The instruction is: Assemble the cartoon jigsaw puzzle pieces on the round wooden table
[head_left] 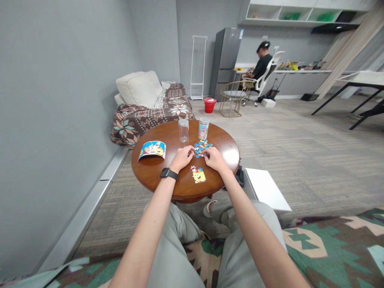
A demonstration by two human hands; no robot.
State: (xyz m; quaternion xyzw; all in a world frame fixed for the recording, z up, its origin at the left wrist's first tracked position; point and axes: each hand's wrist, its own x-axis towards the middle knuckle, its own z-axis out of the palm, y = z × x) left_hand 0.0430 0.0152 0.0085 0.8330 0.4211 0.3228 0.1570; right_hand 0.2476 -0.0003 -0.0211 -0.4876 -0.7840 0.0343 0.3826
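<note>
A loose heap of small jigsaw puzzle pieces (201, 145), mostly blue, yellow and white, lies on the round wooden table. At its left edge rests my left hand (182, 158), wearing a black watch, its fingers curved with a gap between thumb and forefinger. From the right, my right hand (215, 159) reaches to the heap's near side, thumb and fingers closed at a puzzle piece that is largely hidden. Nearer to me lies a partly joined puzzle section (198, 176) with a yellow cartoon face. A curved picture sheet (152, 149) stands bowed on the table's left.
Behind the heap stand a clear jar (184, 131) and a printed can (203, 129). The wooden table (163, 176) has a round edge. A white box (265, 188) is at the right. A person (261, 64) sits at a far counter, beyond a red bin (209, 105).
</note>
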